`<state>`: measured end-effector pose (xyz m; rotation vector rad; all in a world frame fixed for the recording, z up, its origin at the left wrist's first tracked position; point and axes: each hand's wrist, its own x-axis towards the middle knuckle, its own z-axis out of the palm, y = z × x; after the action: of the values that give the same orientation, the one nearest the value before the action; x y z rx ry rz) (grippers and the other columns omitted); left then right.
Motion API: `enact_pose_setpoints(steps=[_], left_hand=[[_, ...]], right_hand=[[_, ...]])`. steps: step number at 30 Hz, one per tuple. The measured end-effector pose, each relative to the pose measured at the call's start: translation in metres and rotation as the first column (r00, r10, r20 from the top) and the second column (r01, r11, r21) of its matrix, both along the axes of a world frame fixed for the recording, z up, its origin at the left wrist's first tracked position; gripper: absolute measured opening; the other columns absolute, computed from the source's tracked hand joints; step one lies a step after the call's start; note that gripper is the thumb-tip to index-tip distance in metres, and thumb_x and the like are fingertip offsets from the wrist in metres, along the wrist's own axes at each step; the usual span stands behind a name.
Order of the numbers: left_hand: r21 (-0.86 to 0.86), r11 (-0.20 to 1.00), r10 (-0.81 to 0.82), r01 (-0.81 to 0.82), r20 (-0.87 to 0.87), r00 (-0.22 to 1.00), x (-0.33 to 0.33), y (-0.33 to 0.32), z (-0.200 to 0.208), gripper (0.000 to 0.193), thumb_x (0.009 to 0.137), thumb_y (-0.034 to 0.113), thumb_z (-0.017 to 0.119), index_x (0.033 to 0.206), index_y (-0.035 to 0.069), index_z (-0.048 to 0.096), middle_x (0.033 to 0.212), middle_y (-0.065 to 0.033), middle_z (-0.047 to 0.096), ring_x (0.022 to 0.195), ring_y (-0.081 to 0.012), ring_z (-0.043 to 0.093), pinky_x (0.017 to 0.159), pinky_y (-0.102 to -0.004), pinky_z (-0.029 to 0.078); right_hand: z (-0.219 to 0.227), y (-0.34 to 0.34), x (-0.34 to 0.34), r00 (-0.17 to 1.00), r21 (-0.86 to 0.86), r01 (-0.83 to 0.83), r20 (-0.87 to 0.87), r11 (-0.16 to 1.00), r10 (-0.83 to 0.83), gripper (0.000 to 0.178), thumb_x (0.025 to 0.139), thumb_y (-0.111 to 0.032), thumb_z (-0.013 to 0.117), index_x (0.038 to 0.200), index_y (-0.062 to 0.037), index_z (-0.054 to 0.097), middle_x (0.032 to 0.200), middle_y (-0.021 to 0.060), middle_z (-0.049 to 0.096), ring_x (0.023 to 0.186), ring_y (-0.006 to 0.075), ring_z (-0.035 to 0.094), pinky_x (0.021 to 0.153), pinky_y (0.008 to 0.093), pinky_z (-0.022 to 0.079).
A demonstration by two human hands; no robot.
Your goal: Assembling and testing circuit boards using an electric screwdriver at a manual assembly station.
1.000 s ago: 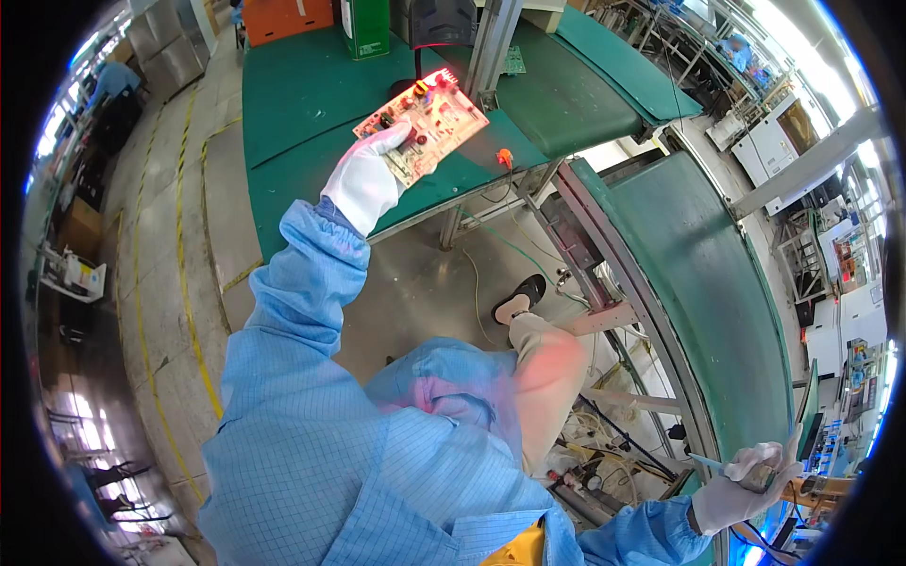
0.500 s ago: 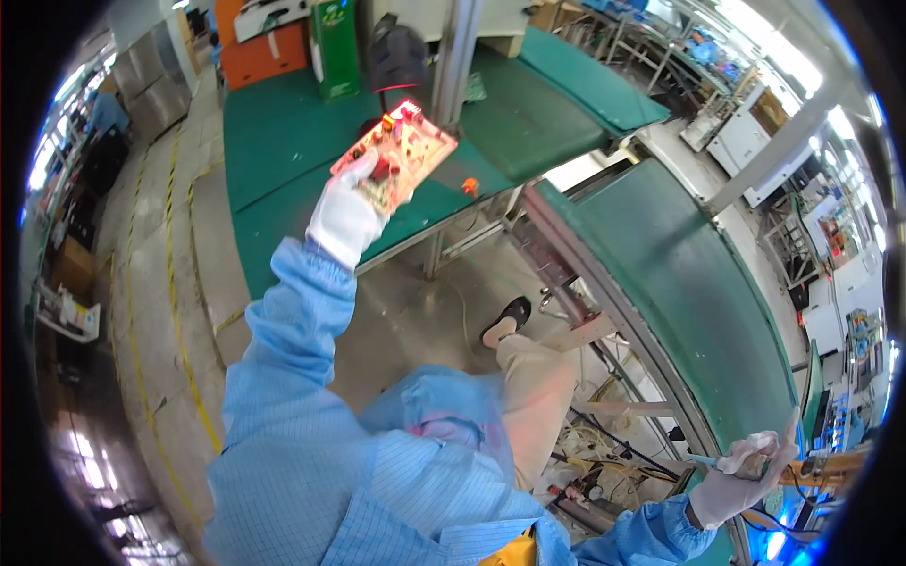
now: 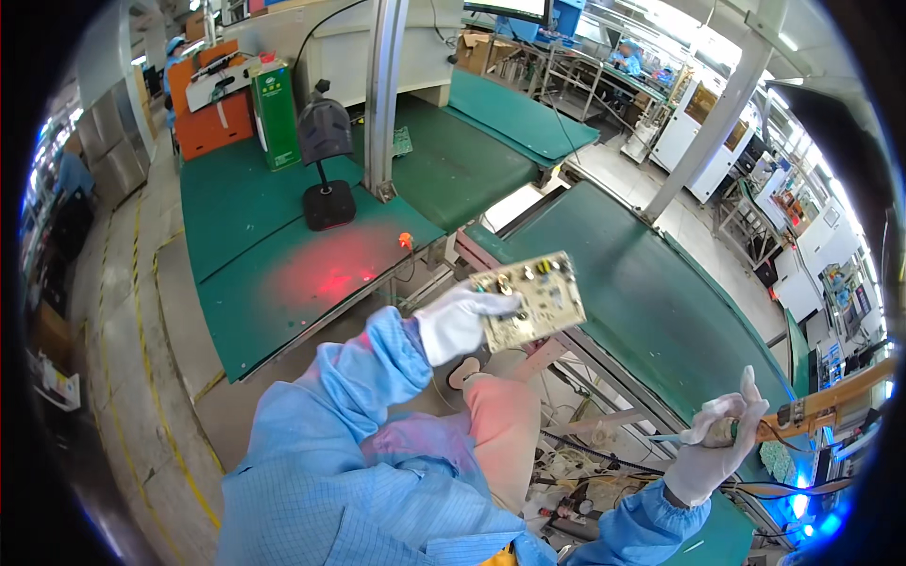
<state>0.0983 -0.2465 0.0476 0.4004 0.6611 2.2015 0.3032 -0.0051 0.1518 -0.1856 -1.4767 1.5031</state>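
Note:
My left hand [image 3: 455,325], in a white glove, grips a circuit board [image 3: 543,300] by its left edge, thumb on top. The tan board, its components facing up, is held in the air between the green bench and the green conveyor. At the lower right my gloved right hand [image 3: 714,448] is curled, one finger stretched upward. A thin pale-blue stick [image 3: 664,438] juts from its left side, and a small greyish-green thing [image 3: 722,432] shows between the fingers; its kind is unclear.
A dark scanner on a stand [image 3: 326,141] casts red light on the green bench [image 3: 255,311]. Behind it are a green can [image 3: 275,115] and an orange box [image 3: 212,123]. A metal post [image 3: 382,104] rises nearby. The conveyor [image 3: 651,292] runs rightward; cables [image 3: 585,472] hang underneath.
My left hand has brought the board from under the scanner's red light rightward and nearer to me. My right hand has moved slightly left and up. The view has shifted too.

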Motion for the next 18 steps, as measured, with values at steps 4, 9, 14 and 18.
enact_pose_setpoints(steps=[4,9,14,18], left_hand=[[0.001,0.986,-0.165,0.165,-0.009,0.986,0.019,0.045,0.003,0.047,0.09,0.006,0.063,0.135,0.001,0.048,0.127,-0.0128,0.06,0.116,-0.0226,0.059,0.102,-0.0369,0.047],[-0.129,0.964,-0.249,0.233,-0.126,0.96,0.041,0.08,-0.009,0.048,0.091,0.013,0.065,0.135,0.001,0.049,0.126,-0.0076,0.061,0.117,-0.0161,0.056,0.103,-0.0305,0.042],[-0.183,0.944,-0.311,0.276,-0.209,0.927,0.056,0.097,-0.013,0.05,0.092,0.017,0.064,0.136,0.001,0.048,0.127,-0.0069,0.06,0.118,-0.0135,0.053,0.104,-0.0294,0.039],[-0.274,0.921,-0.356,0.279,-0.296,0.886,0.065,0.107,-0.018,0.05,0.092,0.017,0.065,0.136,0.0,0.048,0.126,-0.0073,0.06,0.115,-0.0131,0.054,0.103,-0.029,0.039]], right_hand=[[0.007,-0.008,-0.01,1.0,-0.058,0.03,0.0,0.998,-0.03,0.056,0.101,-0.045,0.039,0.122,0.0039,0.056,0.069,0.0036,0.049,0.042,0.0079,0.039,0.035,0.0185,0.034],[0.006,-0.008,-0.02,0.999,-0.033,-0.036,0.001,0.999,0.036,0.055,0.101,-0.044,0.039,0.121,0.0032,0.057,0.068,0.0042,0.05,0.041,0.0083,0.039,0.035,0.0193,0.035],[-0.001,-0.003,-0.024,0.997,0.012,-0.057,-0.048,0.998,0.057,0.054,0.102,-0.043,0.04,0.123,0.0036,0.056,0.068,0.0016,0.049,0.039,0.0072,0.035,0.035,0.017,0.03],[0.001,-0.005,-0.018,0.999,-0.005,-0.049,-0.022,0.999,0.049,0.054,0.102,-0.042,0.039,0.123,0.0053,0.056,0.069,0.0018,0.048,0.044,0.0063,0.038,0.038,0.0171,0.031]])
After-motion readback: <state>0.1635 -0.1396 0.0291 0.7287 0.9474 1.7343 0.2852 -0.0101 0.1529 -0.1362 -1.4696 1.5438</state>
